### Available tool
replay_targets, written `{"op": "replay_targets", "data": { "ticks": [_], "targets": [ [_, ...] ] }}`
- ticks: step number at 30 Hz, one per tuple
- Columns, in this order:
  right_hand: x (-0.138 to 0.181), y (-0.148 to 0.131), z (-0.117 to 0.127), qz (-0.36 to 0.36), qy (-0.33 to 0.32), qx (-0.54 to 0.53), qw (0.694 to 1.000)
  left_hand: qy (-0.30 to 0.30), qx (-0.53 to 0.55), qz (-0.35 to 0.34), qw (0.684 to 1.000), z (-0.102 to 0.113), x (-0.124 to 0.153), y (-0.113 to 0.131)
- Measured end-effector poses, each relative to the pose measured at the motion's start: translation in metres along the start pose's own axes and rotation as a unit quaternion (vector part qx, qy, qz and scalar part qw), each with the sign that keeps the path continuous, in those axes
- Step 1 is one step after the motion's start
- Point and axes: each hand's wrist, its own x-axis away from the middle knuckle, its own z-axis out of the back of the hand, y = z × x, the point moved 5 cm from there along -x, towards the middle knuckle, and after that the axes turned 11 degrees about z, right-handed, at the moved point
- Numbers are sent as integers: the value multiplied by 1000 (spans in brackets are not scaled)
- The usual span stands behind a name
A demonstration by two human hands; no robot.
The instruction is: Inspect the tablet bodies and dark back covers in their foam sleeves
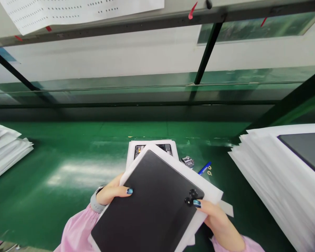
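A dark grey tablet back cover with round black camera rings lies on a white sheet, held up and tilted before me. My left hand grips its left edge, thumb on top and fingers hidden underneath. At the lower right corner, my right hand pinches cover and sheet, its thumb beside the camera rings. Behind them on the bench sits an opened tablet with its inner parts showing, on a white pad; the cover hides most of it.
To the right stands a tall stack of white sheets topped by another dark panel. More white sheets are piled at the left. A small metal object, blue pen and tan rings lie on the green bench.
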Motion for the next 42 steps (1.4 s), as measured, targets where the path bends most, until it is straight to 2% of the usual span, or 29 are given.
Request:
{"op": "replay_targets", "data": {
  "ticks": [7, 12, 17, 18, 20, 23, 25, 27, 29, 31, 33, 34, 36, 39, 41, 42],
  "targets": [
    [-14, 2, -10, -23, 40, -28, 999, -29, -40, -14, 999, -2, -4, 3],
    [-14, -3, -16, -7, 68, -50, 996, -31, -33, -21, 999, 1, -6, 1],
    [-17, -5, -15, 7, 59, -54, 997, -34, -20, -13, 999, 1, -5, 2],
    [-19, -7, -13, 30, 61, -39, 997, -32, -14, -15, 999, 1, -6, 2],
    [-23, -16, -9, 121, 83, 18, 989, -25, 6, -25, 999, 2, -6, 3],
    [-20, -32, -3, 279, 149, 91, 944, -4, 48, -43, 998, 2, -9, 5],
    [-14, -39, 0, 336, 179, 104, 919, 8, 80, -67, 994, 3, -13, 7],
    [-8, -43, 2, 374, 186, 165, 894, 14, 117, -93, 989, 4, -17, 9],
    [-9, -44, -4, 377, 118, 279, 875, 18, 153, -98, 983, 8, -22, 9],
    [-15, -37, -15, 350, -10, 381, 856, 26, 183, -94, 978, 13, -26, 8],
    [-20, -28, -25, 314, -113, 412, 848, 30, 206, -92, 974, 17, -28, 7],
    [-21, -25, -27, 291, -140, 404, 856, 28, 218, -93, 971, 18, -29, 7],
    [-22, -21, -29, 233, -145, 353, 894, 16, 235, -90, 968, 17, -30, 6],
    [-18, -15, -21, 139, -66, 227, 962, 0, 237, -103, 966, 8, -33, 7],
    [-14, -11, -14, 104, 6, 139, 985, -1, 225, -121, 967, 2, -34, 8],
    [-12, -10, -13, 98, 20, 104, 989, 0, 220, -131, 967, -1, -35, 8]
  ]
}}
